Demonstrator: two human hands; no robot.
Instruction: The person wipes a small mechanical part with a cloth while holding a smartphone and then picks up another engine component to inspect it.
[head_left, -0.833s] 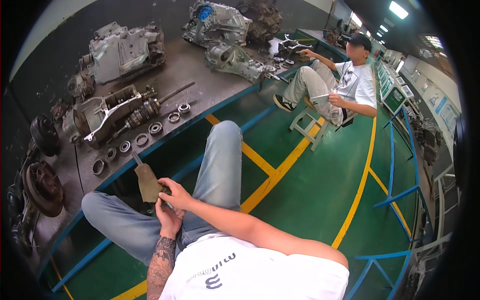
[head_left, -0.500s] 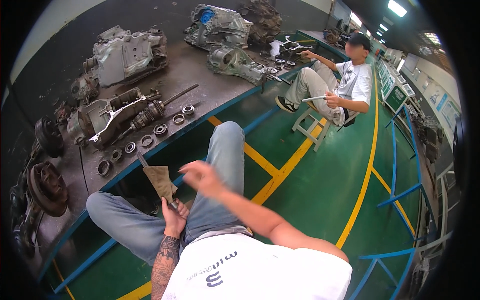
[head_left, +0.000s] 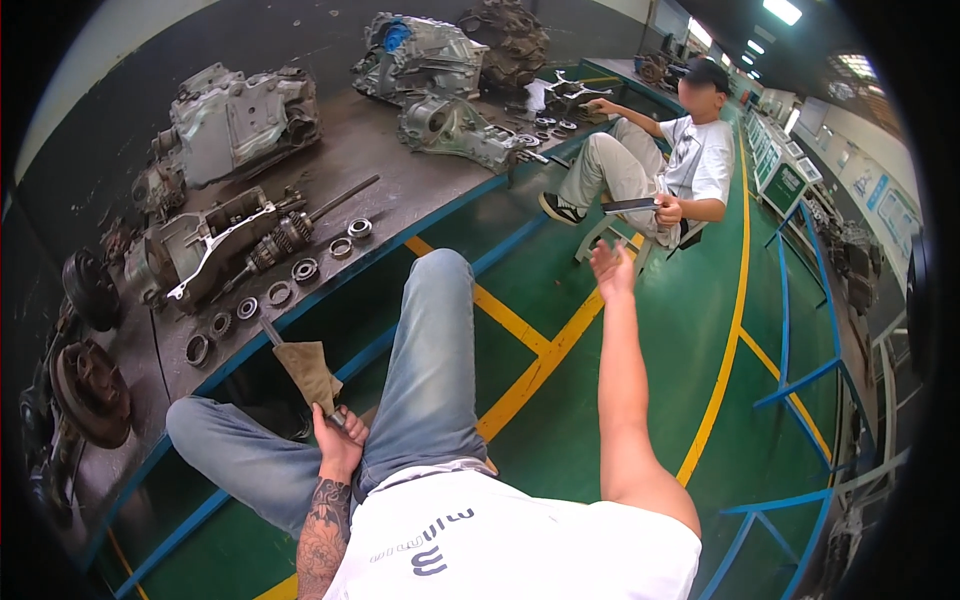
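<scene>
Right hand (head_left: pixel 612 268) has left the scraper (head_left: pixel 305 368), now raised open and empty well away from it, while left hand (head_left: pixel 338 440) grips its handle, blade toward the desk (head_left: pixel 400 190).

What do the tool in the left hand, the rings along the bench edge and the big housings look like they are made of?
The tool in the left hand looks like a dark metal shaft, partly wrapped in tan cloth or paper; I can't tell which. The rings look like steel: grey, shiny, machined round. The housings look like cast aluminium: dull pale grey, ribbed, grimy. The bench top seems dark, stained metal.
</scene>
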